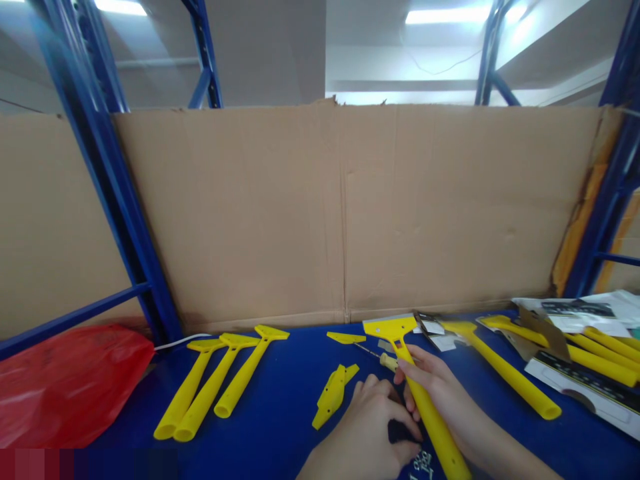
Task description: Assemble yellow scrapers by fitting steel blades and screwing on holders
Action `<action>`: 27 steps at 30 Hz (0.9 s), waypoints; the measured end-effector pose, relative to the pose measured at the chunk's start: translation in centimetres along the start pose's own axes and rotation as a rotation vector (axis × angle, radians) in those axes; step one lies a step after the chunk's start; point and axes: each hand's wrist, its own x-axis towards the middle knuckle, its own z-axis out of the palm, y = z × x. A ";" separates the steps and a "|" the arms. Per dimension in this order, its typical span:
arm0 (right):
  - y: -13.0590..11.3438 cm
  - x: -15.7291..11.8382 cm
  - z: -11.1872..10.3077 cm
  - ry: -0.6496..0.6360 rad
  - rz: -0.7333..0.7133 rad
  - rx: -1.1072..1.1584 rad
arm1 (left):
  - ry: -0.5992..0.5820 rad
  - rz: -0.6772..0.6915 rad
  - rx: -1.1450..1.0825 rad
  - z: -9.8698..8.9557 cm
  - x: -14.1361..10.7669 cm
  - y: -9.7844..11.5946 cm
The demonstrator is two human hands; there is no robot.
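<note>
My right hand (435, 377) is wrapped round the handle of a yellow scraper (425, 400), its wide head pointing away with a thin blade edge along the top. A screwdriver (387, 362) with a pale handle lies beside that grip, its shaft pointing left; whether my fingers touch it, I cannot tell. My left hand (373, 423) is curled low, thumb and fingertips close together above a small pile of screws (423, 461). Anything between those fingertips is too small to make out. Left of it lie yellow cover plates (331, 398), and another plate (345, 338) sits farther back.
Several yellow scraper handles (240, 380) lie on the blue table (270, 440) at left, near a red plastic bag (75, 387). Another yellow scraper (510, 373) lies at right, beside black-and-white packaging (585, 393). A cardboard wall (250, 213) and blue posts (120, 200) stand behind.
</note>
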 end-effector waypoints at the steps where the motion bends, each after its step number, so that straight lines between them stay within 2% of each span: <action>1: 0.0 0.0 0.0 -0.001 -0.003 0.001 | -0.007 -0.002 0.002 0.0 0.0 0.0; 8: 0.2 0.0 0.0 -0.058 -0.029 -0.006 | -0.121 -0.127 -0.025 -0.2 0.2 0.4; 12: 0.3 0.1 0.0 -0.052 -0.020 0.006 | -0.092 -0.158 -0.097 -0.2 0.2 0.4; 16: 0.3 0.3 -0.2 -0.060 -0.009 -0.025 | 0.074 -0.164 -0.232 -1.2 0.7 -0.3; 19: 0.3 0.5 -0.3 -0.110 -0.022 -0.087 | 0.342 -0.217 -0.289 -2.4 1.4 -1.0; 20: 0.3 0.5 -0.3 -0.126 -0.030 -0.110 | 0.453 -0.223 -0.291 -2.8 1.6 -1.1; 22: 0.4 0.4 -0.2 -0.155 -0.040 -0.170 | 0.606 -0.203 -0.277 -3.4 1.8 -1.3; 24: 0.6 0.2 0.0 -0.189 -0.043 -0.252 | 0.691 -0.181 -0.258 -3.8 1.9 -1.2; 27: 0.7 -0.4 0.5 -0.227 -0.044 -0.371 | 0.730 -0.180 -0.267 -3.8 1.8 -0.8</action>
